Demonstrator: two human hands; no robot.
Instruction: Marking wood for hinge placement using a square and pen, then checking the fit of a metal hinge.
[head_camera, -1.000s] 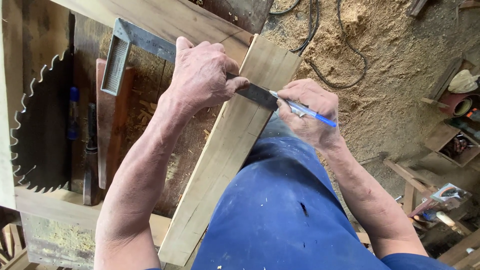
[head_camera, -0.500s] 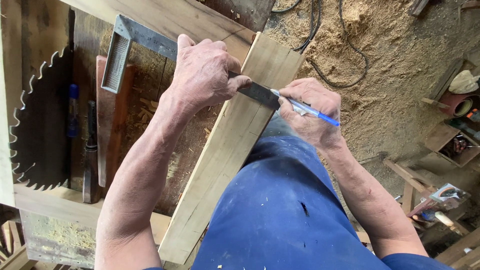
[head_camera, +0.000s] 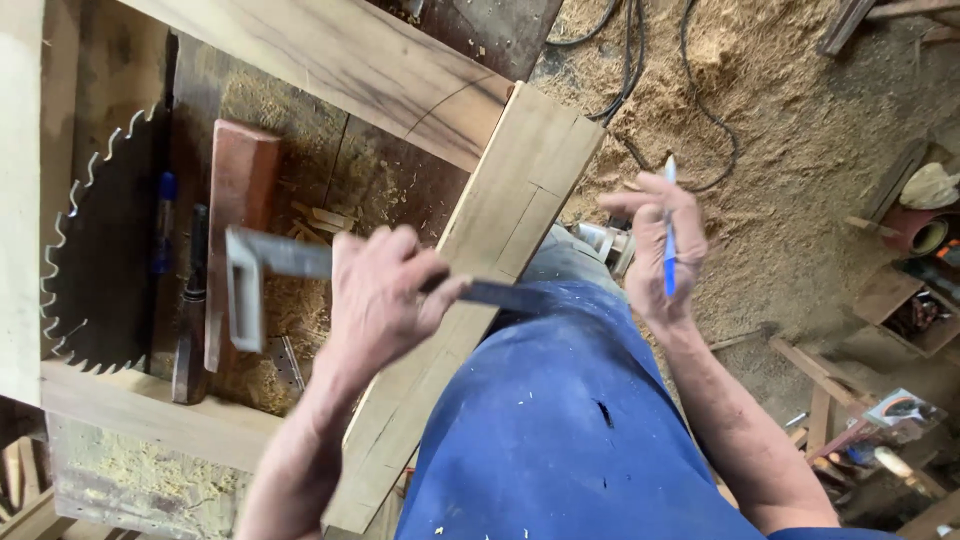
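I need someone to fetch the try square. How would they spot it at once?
Find the pale plank slanting across the workbench. The left hand grips the try square over it: a grey L-shaped metal tool, unlike the round toothed saw blade farther left.

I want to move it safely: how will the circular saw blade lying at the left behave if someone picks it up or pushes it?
The circular saw blade looks like a thin, dark metal disc, so probably stiff and rather heavy. Its hooked teeth would likely cut bare hands. Lying flat on the sawdusty bench, it should slide, not roll.
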